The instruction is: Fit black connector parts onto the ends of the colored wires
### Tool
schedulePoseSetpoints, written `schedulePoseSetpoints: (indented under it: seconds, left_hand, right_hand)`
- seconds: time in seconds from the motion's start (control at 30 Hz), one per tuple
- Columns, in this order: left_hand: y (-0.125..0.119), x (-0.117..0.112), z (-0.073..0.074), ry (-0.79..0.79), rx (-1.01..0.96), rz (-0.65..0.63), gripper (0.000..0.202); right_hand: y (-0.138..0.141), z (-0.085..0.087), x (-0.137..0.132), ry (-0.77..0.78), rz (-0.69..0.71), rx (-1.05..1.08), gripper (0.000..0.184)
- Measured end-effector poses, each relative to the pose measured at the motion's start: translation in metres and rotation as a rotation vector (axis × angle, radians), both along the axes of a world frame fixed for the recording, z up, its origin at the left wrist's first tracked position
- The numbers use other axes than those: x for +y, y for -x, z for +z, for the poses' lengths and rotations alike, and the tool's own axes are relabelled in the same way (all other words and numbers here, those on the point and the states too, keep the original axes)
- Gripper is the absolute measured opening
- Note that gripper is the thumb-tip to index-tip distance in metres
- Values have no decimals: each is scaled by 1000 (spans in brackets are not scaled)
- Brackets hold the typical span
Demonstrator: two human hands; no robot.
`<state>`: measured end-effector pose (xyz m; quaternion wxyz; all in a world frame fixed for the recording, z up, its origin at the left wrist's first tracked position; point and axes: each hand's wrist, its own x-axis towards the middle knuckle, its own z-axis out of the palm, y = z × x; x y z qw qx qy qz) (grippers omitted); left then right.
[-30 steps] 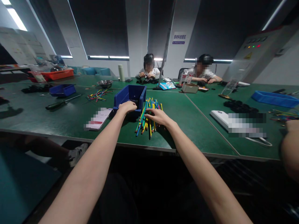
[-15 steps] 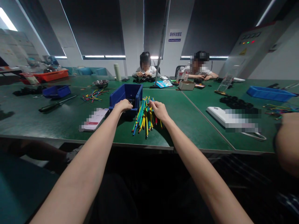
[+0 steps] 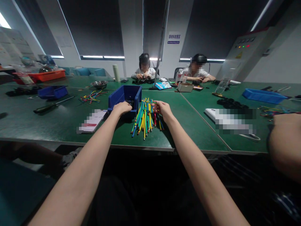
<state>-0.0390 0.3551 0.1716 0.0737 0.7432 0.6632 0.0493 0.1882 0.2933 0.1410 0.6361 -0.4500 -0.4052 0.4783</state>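
From where I stand, the person at the green table (image 3: 188,121) has both bare forearms stretched out over its near edge. The left hand (image 3: 122,107) reaches over the front lip of a deep blue plastic bin (image 3: 113,102), fingers bent down and inward; a dark item lies in the bin near the fingertips, but I cannot tell whether they grip it. Just to the right of that bin lies a bundle of short insulated wires (image 3: 144,119), mostly yellow, green and blue with a little red, spread on the tabletop with their near ends fanned toward the person. The right hand (image 3: 162,110) is at the right side of this bundle, fingers partly curled over the wires' far part; whether it pinches one I cannot make out. To the left of the blue bin, a smartphone (image 3: 92,122) lies flat, its screen lit. Farther left are a screwdriver (image 3: 44,109) with a dark handle, a smaller blue bin (image 3: 53,93) and a loose tangle of thin coloured wires (image 3: 91,97), with a metal bowl (image 3: 99,84) behind the tangle. Over on the right, a white device (image 3: 210,113) with a cord lies near some black round parts (image 3: 231,103). Across the table two co-workers sit bent over dark pieces, and at the far right another person's bare arm (image 3: 284,141) shows.
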Motion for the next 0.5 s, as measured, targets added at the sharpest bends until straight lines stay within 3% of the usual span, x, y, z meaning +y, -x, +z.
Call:
schedulePoseSetpoints:
  seconds: [0.33, 0.5]
  left_hand:
    - [0, -1, 6, 62, -38, -19, 41]
    - [4, 5, 0, 20, -110, -44, 34]
  right_hand:
    - [-26, -1, 6, 90, -193, 483, 23]
    - [-32, -5, 9, 126, -198, 370, 20]
